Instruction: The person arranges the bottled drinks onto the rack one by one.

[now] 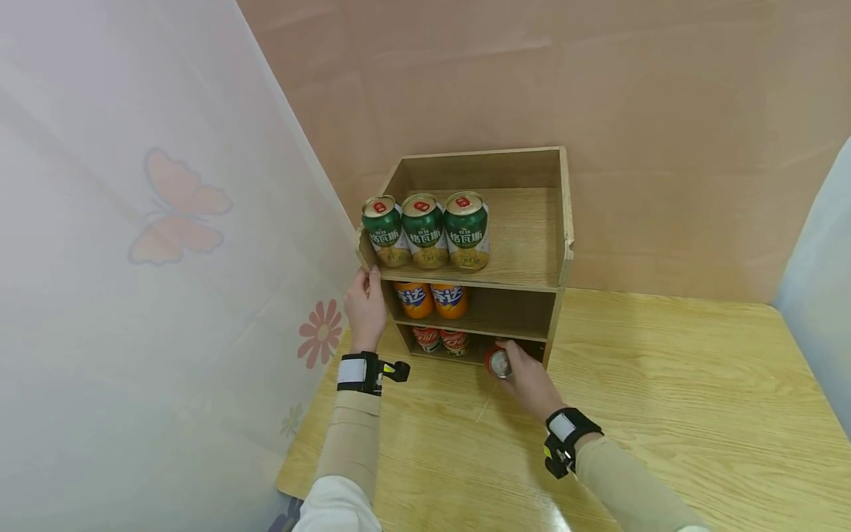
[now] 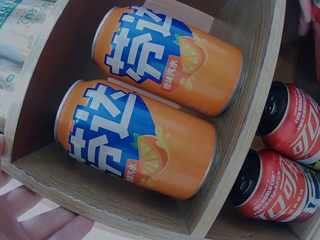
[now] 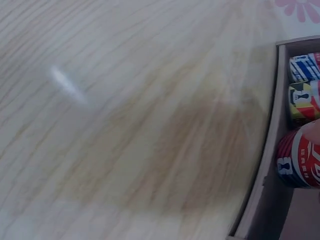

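My right hand point(image 1: 532, 383) grips a red cola can point(image 1: 499, 363) at the front of the bottom compartment of a wooden shelf unit point(image 1: 512, 284). The can's top faces the head camera; in the right wrist view the can point(image 3: 300, 157) overlaps the compartment, with a fingertip on its side. My left hand point(image 1: 366, 314) holds the unit's left side panel near the top board; its fingers point(image 2: 47, 220) lie along the panel's outside. Two more red cola cans point(image 2: 275, 185) stand at the left of the bottom compartment.
Two orange soda cans point(image 2: 145, 145) stand on the middle shelf at the left. Three green-and-gold cans point(image 1: 425, 230) line the front of the top shelf. The unit stands on a wood-grain table point(image 1: 665, 384), near a white wall covering point(image 1: 199, 332) on the left and brown sheeting point(image 1: 631, 148) behind.
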`<move>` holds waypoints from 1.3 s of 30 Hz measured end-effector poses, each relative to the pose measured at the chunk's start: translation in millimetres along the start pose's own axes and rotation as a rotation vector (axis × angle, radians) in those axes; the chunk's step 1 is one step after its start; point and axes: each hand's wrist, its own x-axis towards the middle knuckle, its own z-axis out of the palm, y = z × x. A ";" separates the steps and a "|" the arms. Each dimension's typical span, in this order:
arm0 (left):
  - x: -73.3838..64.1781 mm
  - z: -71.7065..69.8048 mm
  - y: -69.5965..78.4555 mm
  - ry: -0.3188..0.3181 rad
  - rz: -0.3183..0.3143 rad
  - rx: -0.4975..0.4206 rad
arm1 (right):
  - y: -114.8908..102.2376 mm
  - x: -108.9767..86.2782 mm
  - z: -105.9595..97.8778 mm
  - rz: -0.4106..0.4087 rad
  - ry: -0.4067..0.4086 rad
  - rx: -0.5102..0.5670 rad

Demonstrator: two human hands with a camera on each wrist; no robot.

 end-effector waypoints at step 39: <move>1.8 3.1 -3.4 0.012 -0.008 0.030 | 13.5 48.4 -2.4 0.239 -0.137 0.124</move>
